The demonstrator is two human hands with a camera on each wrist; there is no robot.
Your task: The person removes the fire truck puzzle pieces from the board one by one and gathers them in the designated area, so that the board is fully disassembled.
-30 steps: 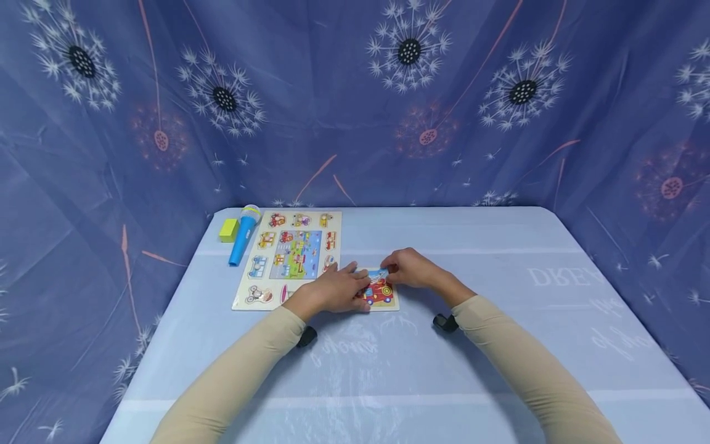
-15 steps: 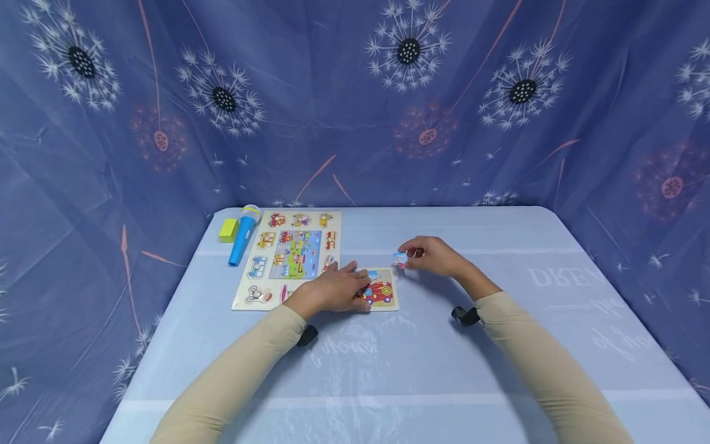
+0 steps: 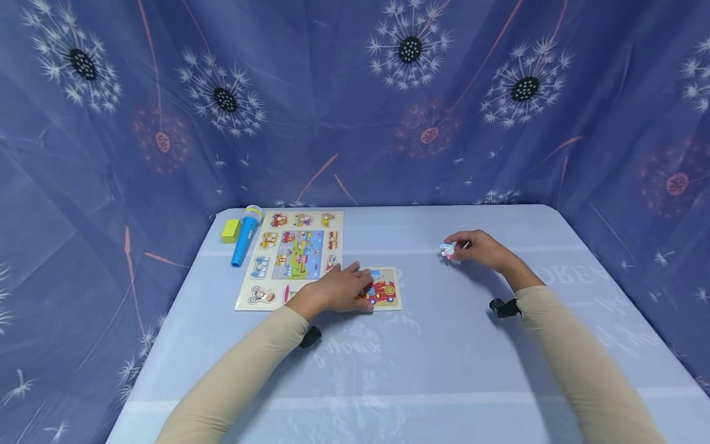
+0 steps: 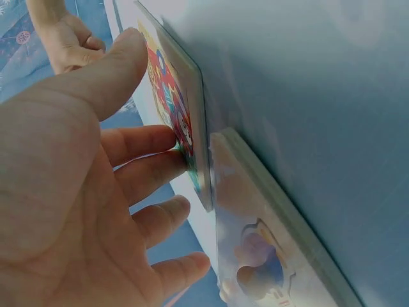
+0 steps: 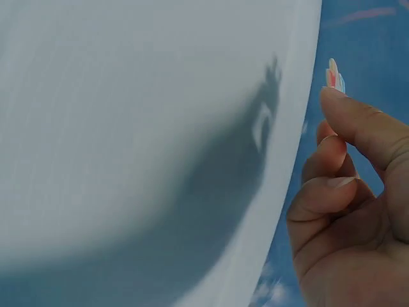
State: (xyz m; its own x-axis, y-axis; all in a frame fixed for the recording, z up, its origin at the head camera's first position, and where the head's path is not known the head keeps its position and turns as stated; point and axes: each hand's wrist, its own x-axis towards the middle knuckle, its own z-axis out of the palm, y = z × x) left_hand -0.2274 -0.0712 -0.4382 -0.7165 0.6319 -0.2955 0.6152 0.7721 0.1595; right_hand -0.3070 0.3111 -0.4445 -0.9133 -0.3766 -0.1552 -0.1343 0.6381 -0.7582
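Note:
My right hand (image 3: 481, 250) pinches a small blue, white and red puzzle piece (image 3: 447, 250) between thumb and fingertips, above the table to the right. In the right wrist view the piece (image 5: 335, 77) shows nearly edge-on past the thumb tip. With fingers spread, my left hand (image 3: 339, 290) rests on the small puzzle board (image 3: 391, 275), which pictures a red vehicle; the hand covers its left part. In the left wrist view, thumb and fingertips touch the face and edge of this board (image 4: 167, 89). Beside it, partly under the left forearm, lies the larger peg puzzle board (image 3: 240, 303).
At the back left, a blue toy microphone (image 3: 244, 240) lies against the larger board's edge, with a yellow block (image 3: 230, 231) beside it. The pale blue tabletop (image 3: 421, 357) ends at a patterned blue curtain (image 3: 355, 111) behind and at both sides.
My right hand has lifted the puzzle piece off the small board's upper right and carried it to the right. My left hand has stayed on the small board.

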